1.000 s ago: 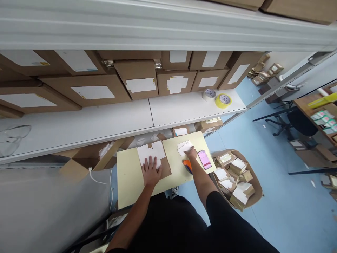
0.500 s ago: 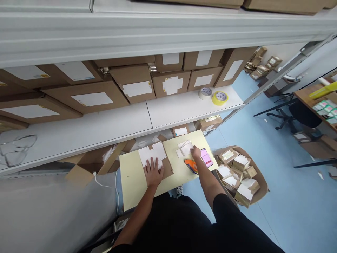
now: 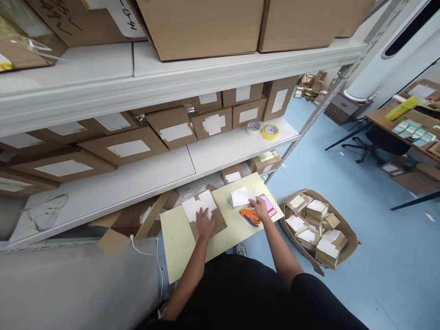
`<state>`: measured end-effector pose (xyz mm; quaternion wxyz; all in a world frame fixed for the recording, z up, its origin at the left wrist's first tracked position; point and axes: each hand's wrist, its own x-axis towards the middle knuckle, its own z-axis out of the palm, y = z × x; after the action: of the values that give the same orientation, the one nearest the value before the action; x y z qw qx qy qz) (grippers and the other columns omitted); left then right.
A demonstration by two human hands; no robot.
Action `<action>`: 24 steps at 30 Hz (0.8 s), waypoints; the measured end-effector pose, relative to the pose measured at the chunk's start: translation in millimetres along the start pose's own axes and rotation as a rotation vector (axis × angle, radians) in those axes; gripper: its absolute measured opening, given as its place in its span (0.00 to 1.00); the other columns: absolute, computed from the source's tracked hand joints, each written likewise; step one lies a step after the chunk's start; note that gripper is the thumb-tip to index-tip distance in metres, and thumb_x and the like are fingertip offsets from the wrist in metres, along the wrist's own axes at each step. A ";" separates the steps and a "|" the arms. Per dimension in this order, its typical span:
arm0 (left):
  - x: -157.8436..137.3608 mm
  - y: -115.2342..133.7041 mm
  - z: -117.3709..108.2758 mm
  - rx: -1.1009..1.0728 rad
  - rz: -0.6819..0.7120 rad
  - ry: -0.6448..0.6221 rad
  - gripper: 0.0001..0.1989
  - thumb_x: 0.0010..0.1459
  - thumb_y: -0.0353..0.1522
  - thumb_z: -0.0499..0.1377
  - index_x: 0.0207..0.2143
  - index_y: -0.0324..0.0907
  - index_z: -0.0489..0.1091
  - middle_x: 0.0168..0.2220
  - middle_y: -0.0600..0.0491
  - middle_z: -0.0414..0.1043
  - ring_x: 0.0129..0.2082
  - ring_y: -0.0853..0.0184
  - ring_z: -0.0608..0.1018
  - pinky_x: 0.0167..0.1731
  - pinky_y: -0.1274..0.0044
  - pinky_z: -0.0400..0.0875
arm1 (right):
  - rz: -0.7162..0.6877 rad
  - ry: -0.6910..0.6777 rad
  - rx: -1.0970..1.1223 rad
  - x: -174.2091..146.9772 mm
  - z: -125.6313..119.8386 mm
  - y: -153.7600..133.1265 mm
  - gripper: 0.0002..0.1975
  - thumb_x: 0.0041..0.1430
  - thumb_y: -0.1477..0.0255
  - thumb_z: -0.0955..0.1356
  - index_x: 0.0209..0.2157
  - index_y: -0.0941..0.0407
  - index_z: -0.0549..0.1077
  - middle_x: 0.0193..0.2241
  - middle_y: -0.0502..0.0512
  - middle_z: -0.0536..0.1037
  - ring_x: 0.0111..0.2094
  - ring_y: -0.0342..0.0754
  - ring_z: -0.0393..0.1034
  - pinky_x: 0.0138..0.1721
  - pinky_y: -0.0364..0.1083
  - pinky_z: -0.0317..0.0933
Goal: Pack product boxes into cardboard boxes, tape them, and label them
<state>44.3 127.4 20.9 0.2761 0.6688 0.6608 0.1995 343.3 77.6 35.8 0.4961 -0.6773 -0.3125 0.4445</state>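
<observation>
Two hands on one small table: slip pinched, phone near the edge.
Left hand (image 3: 205,223) spread open on the carton (image 3: 219,219), fingers over its white label (image 3: 201,202); nothing gripped, pressure can't be told. Right hand (image 3: 260,208) closed, thumb and fingers pinching the right edge of the top slip (image 3: 242,197), others beneath it. Carton lies mid-table (image 3: 178,247), slips to its right. Main risk, I judge: the right wrist catching the phone (image 3: 270,206) and sending it over the side, toward the parcel bin (image 3: 348,238). The orange tool (image 3: 250,215) (blade or not, too small to tell) sits just below the right hand, so a low sweep could knock it. Lifting may drag extra slips if they cling; the carton could skid if the left palm bears little weight.
</observation>
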 end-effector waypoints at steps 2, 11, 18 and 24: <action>15.9 38.0 -2.2 -0.219 0.137 -0.115 0.30 0.63 0.40 0.58 0.66 0.43 0.67 0.69 0.43 0.63 0.69 0.52 0.65 0.67 0.59 0.59 | 0.017 -0.008 0.101 -14.7 -6.2 -3.5 0.26 0.46 0.42 0.73 0.27 0.52 0.72 0.23 0.54 0.79 0.29 0.55 0.76 0.35 0.52 0.70; 65.7 147.0 -21.9 -0.421 0.355 -0.749 0.20 0.49 0.48 0.70 0.33 0.41 0.83 0.38 0.46 0.84 0.44 0.53 0.82 0.47 0.67 0.75 | 0.047 -0.061 0.304 -39.8 -35.1 -21.2 0.26 0.42 0.46 0.78 0.31 0.54 0.76 0.26 0.54 0.82 0.29 0.55 0.78 0.36 0.53 0.73; 80.8 142.5 -32.7 -0.468 0.296 -0.476 0.21 0.46 0.50 0.70 0.31 0.42 0.83 0.35 0.47 0.84 0.37 0.57 0.82 0.41 0.69 0.76 | 0.002 0.062 0.343 -37.1 -64.0 -22.3 0.28 0.43 0.43 0.76 0.31 0.54 0.75 0.25 0.53 0.81 0.29 0.52 0.78 0.33 0.48 0.70; 77.8 150.6 -26.2 -0.338 0.332 -0.376 0.24 0.50 0.46 0.69 0.46 0.42 0.82 0.50 0.45 0.82 0.53 0.54 0.80 0.57 0.64 0.71 | -0.046 0.035 0.379 -39.3 -66.0 -41.3 0.26 0.45 0.48 0.77 0.36 0.55 0.76 0.26 0.54 0.82 0.30 0.52 0.79 0.35 0.47 0.70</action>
<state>148.0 211.4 128.7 0.4645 0.7375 0.4372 0.2218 388.1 30.6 93.9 0.6301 -0.5721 -0.2298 0.4721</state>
